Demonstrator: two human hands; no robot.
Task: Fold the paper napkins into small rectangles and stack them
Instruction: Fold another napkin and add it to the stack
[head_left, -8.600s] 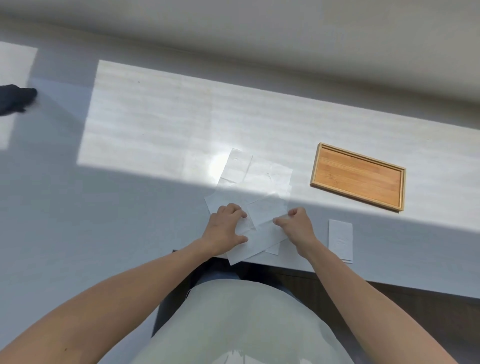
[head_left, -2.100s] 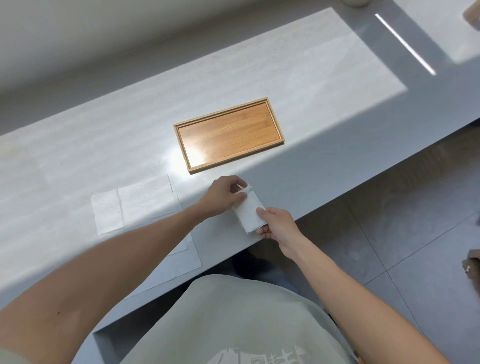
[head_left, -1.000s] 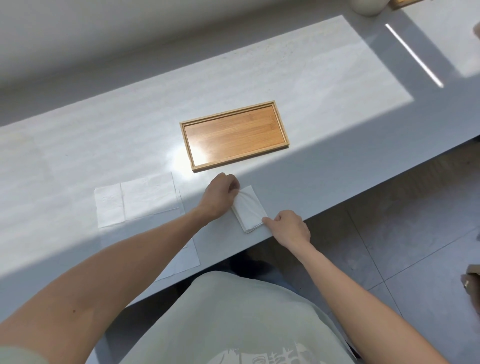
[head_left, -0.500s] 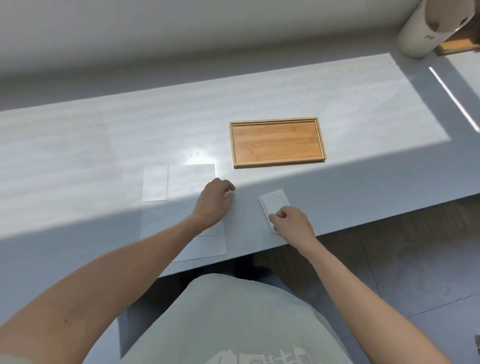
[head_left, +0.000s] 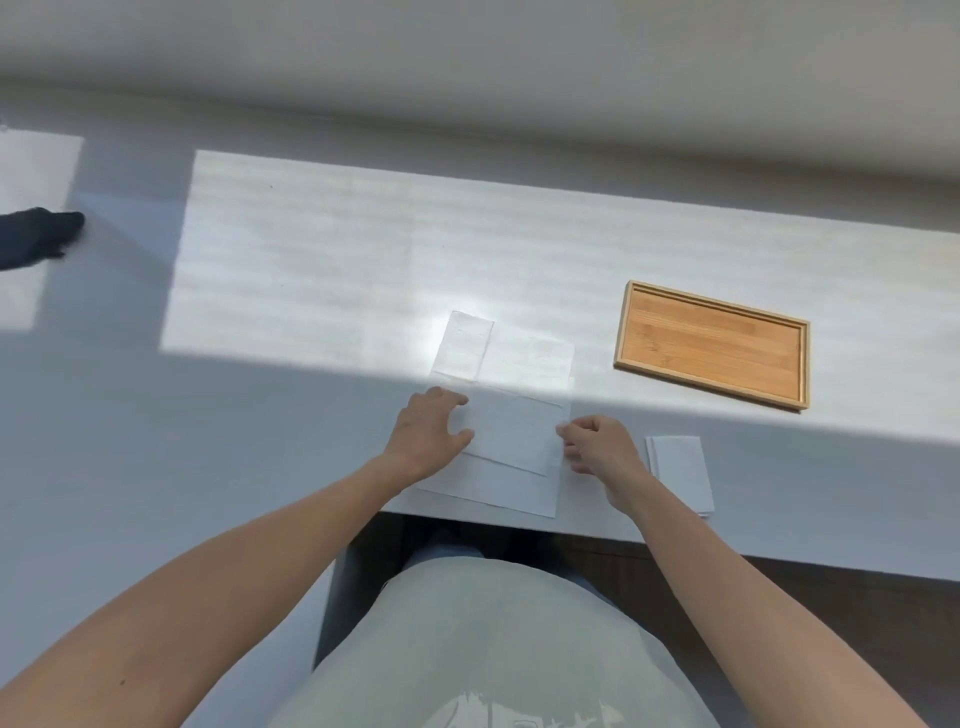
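Observation:
Several white paper napkins lie overlapping on the grey counter in front of me. The top napkin (head_left: 514, 434) sits between my hands. My left hand (head_left: 428, 434) rests flat on its left edge, fingers spread. My right hand (head_left: 597, 444) pinches its right edge with thumb and fingertips. A larger napkin (head_left: 493, 491) lies under it near the counter's front edge, and another (head_left: 506, 348) lies behind in the sunlight. A small stack of folded napkins (head_left: 680, 470) lies to the right of my right hand, apart from it.
An empty bamboo tray (head_left: 711, 345) sits on the counter (head_left: 311, 270) at the right, behind the folded stack. A dark object (head_left: 36, 236) shows at the far left edge. The wall runs along the back, and the counter's front edge is close to my body.
Both hands have left the folded stack and moved left to the loose napkins. My right hand now pinches the top napkin's edge; the view has swung left.

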